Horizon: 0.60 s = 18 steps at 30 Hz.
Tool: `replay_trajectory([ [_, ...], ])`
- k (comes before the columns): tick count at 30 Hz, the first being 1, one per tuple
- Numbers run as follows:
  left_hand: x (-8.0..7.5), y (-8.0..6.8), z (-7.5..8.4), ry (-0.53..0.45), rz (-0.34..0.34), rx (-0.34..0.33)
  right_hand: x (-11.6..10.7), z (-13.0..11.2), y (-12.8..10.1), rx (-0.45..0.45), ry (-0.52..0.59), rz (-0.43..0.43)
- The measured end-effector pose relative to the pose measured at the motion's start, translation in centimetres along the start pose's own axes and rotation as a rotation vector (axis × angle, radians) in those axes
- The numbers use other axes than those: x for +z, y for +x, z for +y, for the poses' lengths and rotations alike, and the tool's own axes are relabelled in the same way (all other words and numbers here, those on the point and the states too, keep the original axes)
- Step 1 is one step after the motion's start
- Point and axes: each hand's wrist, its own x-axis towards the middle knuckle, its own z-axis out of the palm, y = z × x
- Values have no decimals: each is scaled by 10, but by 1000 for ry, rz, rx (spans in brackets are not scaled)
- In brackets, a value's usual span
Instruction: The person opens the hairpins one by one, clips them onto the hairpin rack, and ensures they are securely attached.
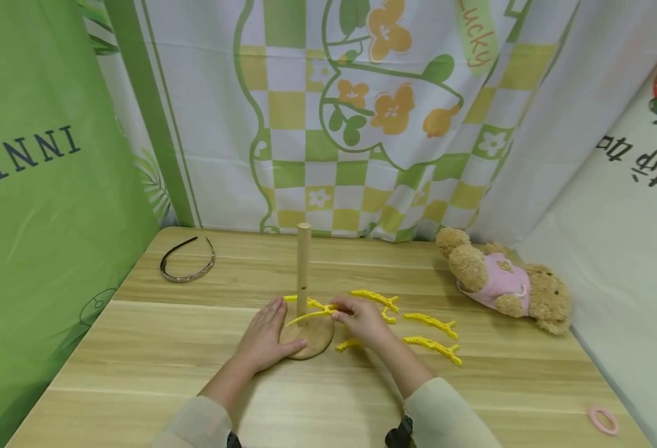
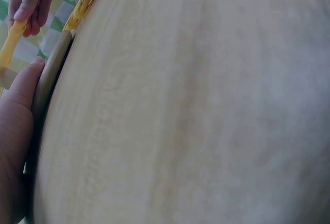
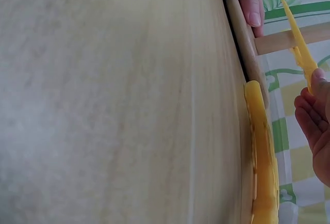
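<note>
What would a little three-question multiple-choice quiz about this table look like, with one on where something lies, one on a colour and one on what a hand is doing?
1. Where does the teddy bear lie?
A. at the far right of the table
B. on the wooden base
C. beside the headband

2. What colour are the branch pieces by the wooden stand?
A. pink
B. black
C. yellow

3. What is the left hand doing?
A. holding the headband
B. resting on the round base
C. lifting the teddy bear

Answers:
1 A: the teddy bear lies at the far right of the table, away from the headband.
2 C: the branch pieces are yellow, as is the branch that the right hand pinches at the wooden stand.
3 B: the left hand rests on the round base.
</note>
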Motion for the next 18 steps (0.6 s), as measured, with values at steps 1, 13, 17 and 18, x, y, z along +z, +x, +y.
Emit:
replay_trajectory([
  [1, 0, 0, 0, 2, -2, -1, 1, 0, 1, -3, -1, -10],
  [13, 0, 0, 2, -24, 0, -16, 4, 0, 3, -22, 31, -102],
  [17, -1, 0, 2, -25, 13, -20, 3, 0, 2, -17, 52, -140],
  [18, -1, 0, 2, -26, 15, -20, 3, 0, 2, -15, 56, -143],
])
